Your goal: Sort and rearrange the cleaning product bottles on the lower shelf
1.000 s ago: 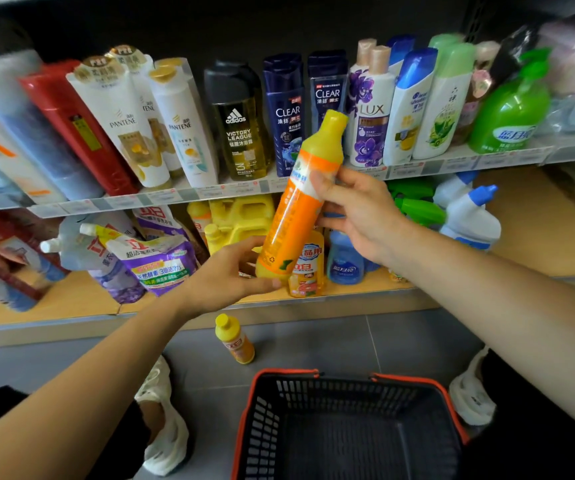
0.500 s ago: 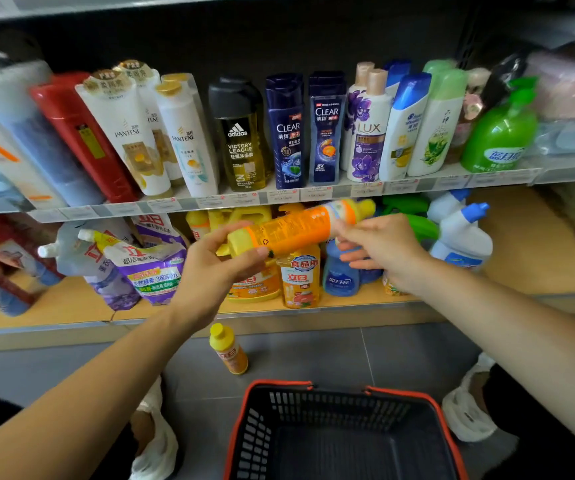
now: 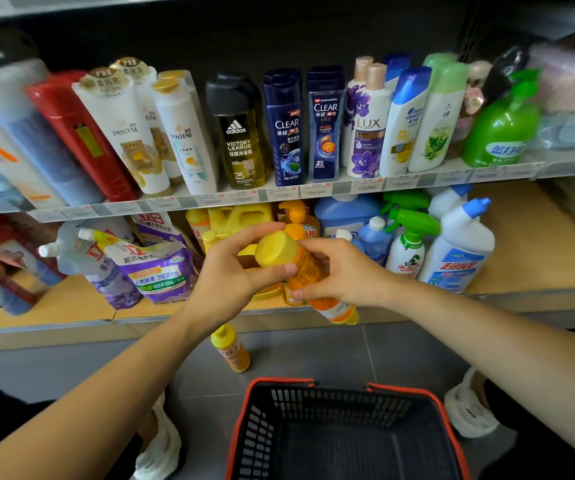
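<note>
Smooth wooden shelf behind a glossy, round-capped orange plastic bottle

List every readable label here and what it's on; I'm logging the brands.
"PANTENE": white bottles
"adidas VICTORY LEAGUE": gold bottle
"CLEAR": both navy bottles
"LUX": flowered bottle
Too small or blurred to quote: price tags, the orange bottle, Chinese print on the pouches.

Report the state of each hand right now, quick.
Left hand: grips the yellow end of the orange plastic bottle.
Right hand: curled round the same bottle's body.
</note>
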The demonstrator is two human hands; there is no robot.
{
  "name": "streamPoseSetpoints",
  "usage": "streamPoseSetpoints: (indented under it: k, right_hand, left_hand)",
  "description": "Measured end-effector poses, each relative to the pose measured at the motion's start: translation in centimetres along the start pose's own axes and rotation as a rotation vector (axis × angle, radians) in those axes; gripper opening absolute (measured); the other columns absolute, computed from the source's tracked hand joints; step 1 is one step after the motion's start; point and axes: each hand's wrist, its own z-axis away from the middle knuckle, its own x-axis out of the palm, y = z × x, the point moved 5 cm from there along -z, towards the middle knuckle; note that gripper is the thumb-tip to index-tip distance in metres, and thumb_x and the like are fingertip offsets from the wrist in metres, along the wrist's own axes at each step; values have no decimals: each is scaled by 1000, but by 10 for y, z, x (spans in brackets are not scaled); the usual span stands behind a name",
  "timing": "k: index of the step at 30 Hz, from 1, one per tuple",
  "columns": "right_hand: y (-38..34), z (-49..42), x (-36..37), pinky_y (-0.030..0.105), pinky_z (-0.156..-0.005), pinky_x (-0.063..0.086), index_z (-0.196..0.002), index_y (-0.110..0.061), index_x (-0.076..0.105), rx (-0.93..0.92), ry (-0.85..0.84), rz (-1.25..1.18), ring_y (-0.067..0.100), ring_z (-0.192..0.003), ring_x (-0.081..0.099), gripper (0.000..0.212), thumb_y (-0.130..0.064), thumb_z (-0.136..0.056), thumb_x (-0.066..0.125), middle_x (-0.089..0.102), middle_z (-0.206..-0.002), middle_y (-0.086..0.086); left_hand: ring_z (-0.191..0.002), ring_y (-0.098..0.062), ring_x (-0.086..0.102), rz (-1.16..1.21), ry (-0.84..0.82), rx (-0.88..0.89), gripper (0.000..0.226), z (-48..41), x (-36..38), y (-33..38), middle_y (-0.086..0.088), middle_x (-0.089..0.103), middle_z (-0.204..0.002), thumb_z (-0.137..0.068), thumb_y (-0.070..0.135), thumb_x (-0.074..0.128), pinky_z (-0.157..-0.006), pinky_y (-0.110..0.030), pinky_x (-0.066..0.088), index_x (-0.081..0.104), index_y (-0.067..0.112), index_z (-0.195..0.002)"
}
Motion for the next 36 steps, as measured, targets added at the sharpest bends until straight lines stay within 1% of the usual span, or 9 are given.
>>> streamPoseSetpoints:
  k: [5,8,13,18,23,29,32,34,36]
  right_hand:
    - [0,1,7,39,-99,53,-134,-27,60,25,74,75,9,-115,63,71,-33,-70,90,69,-123,-10]
    - [0,-1,7,42,-98,53,-138,-29,57,46,128,174,12,-116,62,78,-40,-69,89,67,-126,-10]
    - [-4,-1,5,42,-99,52,-135,-27,60,38,115,97,10,-115,63,71,-30,-71,90,68,-124,-9]
    - [-5,-2,5,41,-104,51,-136,-22,60,28,109,14,9,-118,62,70,-22,-72,89,68,-126,-8]
    - [0,-2,3,32,-101,51,-133,-27,61,19,122,-39,2,-116,62,69,-19,-71,90,68,-122,-17]
    - [1,-3,-2,40,-98,55,-129,-30,64,14,134,-55,7,-111,67,66,-38,-68,87,71,-117,-13]
    - [0,-4,0,44,-97,55,-128,-32,64,14,119,-76,10,-110,67,62,-37,-70,87,72,-117,-10]
    - [-2,-6,0,37,-94,56,-123,-38,64,20,111,-81,7,-109,67,57,-35,-72,87,72,-116,-13]
    - [-6,-7,0,23,-86,55,-118,-42,65,26,112,-57,1,-103,67,51,-32,-73,87,72,-110,-20]
  left_hand:
    - [-96,-18,73,-198,118,-10,38,-5,-10,2,6,75,-100,-78,53,75,-78,-48,63,74,29,-107]
    - [-96,-16,73,-178,123,-23,26,-6,-11,2,6,77,-99,-85,48,77,-76,-45,64,77,30,-103]
    - [-103,-17,73,74,67,-105,26,-5,-14,1,2,77,-107,-86,35,68,-75,-30,62,76,27,-109]
    - [-109,-20,72,164,43,-151,28,-5,-19,-3,-2,76,-113,-89,24,66,-77,-32,62,74,19,-116]
    - [-115,-23,69,223,-26,-162,31,-3,-19,-6,-3,73,-122,-95,11,61,-85,-34,61,70,18,-124]
    - [-121,-15,65,88,-43,38,34,2,-15,2,6,73,-125,-83,18,75,-95,-30,57,74,22,-116]
    - [-122,-16,65,39,40,77,29,1,-18,0,3,73,-124,-80,19,78,-97,-39,57,77,18,-109]
    - [-120,-18,67,32,99,89,28,2,-22,-2,-2,74,-122,-78,19,80,-96,-45,58,79,15,-105]
    - [-117,-20,69,58,141,91,26,3,-24,-3,-4,75,-119,-76,19,82,-93,-44,59,79,14,-102]
